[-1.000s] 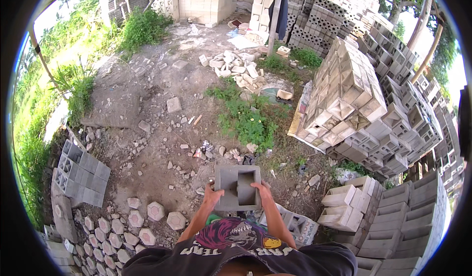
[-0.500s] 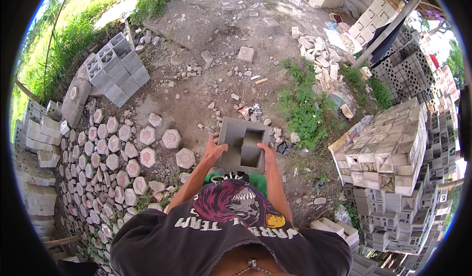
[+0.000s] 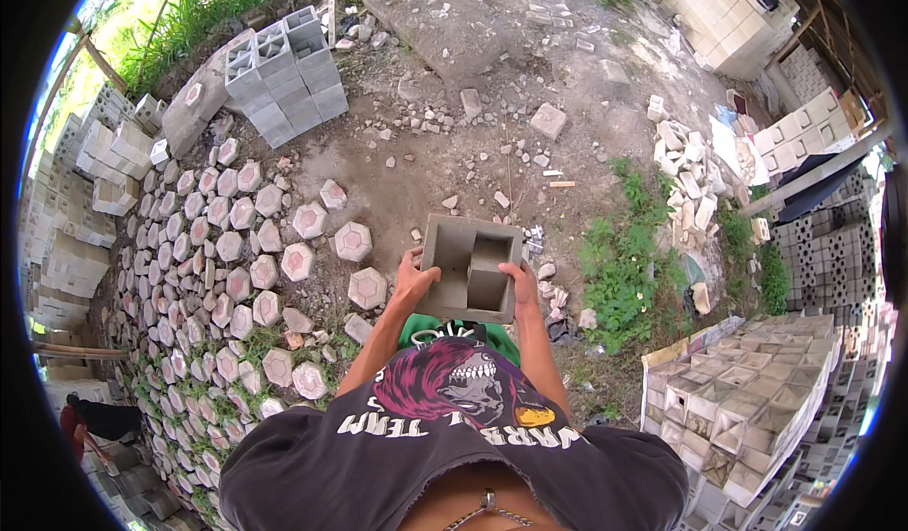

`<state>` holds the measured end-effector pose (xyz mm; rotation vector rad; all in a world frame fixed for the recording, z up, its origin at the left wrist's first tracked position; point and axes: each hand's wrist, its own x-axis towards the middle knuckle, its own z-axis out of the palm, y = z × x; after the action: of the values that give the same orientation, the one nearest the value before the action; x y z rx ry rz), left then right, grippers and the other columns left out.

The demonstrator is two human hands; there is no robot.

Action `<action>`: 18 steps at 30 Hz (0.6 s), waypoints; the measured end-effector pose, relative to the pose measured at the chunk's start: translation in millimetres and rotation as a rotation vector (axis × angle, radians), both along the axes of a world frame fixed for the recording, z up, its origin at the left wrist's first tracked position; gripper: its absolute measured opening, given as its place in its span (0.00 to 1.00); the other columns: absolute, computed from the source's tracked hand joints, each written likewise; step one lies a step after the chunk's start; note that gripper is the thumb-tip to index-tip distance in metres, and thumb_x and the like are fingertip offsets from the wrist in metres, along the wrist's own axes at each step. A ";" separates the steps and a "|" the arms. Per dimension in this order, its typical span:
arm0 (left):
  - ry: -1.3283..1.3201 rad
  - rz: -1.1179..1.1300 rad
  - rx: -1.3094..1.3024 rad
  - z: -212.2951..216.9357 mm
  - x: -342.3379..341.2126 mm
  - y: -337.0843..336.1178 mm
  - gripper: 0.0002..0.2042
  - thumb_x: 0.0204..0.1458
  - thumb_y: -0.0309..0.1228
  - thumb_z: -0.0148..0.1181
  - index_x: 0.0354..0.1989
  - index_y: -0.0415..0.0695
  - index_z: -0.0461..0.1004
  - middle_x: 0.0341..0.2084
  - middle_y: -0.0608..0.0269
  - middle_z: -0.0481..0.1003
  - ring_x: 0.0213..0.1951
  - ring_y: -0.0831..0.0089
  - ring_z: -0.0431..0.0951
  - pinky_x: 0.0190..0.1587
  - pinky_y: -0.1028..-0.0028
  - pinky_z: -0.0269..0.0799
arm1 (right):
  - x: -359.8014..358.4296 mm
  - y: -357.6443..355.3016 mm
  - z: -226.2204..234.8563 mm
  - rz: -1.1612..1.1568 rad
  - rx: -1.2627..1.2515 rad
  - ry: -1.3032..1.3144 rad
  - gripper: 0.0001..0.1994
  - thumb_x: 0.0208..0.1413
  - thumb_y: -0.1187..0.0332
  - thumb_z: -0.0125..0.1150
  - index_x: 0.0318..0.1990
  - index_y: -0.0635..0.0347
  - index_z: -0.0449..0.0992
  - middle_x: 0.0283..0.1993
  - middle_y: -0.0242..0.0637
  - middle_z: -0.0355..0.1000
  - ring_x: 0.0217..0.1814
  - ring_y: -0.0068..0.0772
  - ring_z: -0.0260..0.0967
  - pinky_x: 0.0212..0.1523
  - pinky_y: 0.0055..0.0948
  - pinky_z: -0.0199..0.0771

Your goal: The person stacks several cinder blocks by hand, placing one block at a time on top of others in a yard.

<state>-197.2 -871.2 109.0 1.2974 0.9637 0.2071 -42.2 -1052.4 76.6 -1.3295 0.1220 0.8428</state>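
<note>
Hollow concrete block held w/ both hands, just fwd of green shorts.
L hand & R hand grip opp. side walls, thumbs over rims; prob. heavy, stiff, gritty, edges may chip. Best hold: mid side walls.

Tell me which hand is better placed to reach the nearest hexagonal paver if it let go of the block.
Probably the left hand: it grips the hollow block on the side nearer the hexagonal paver, while the right hand holds the opposite side, farther off.
</note>
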 end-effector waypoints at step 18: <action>0.009 0.351 -0.050 -24.8 108.1 80.0 0.38 0.33 0.25 0.61 0.59 0.35 0.56 0.41 0.46 0.74 0.36 0.66 0.75 0.37 0.70 0.73 | 153.2 138.0 -9.9 0.324 -0.005 -0.040 0.26 0.41 0.66 0.63 0.52 0.64 0.70 0.42 0.39 0.72 0.41 0.33 0.72 0.42 0.29 0.73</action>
<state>-89.1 -791.3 84.2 1.0773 1.1940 0.4446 111.0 -914.5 66.7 -1.3910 -0.1266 1.0877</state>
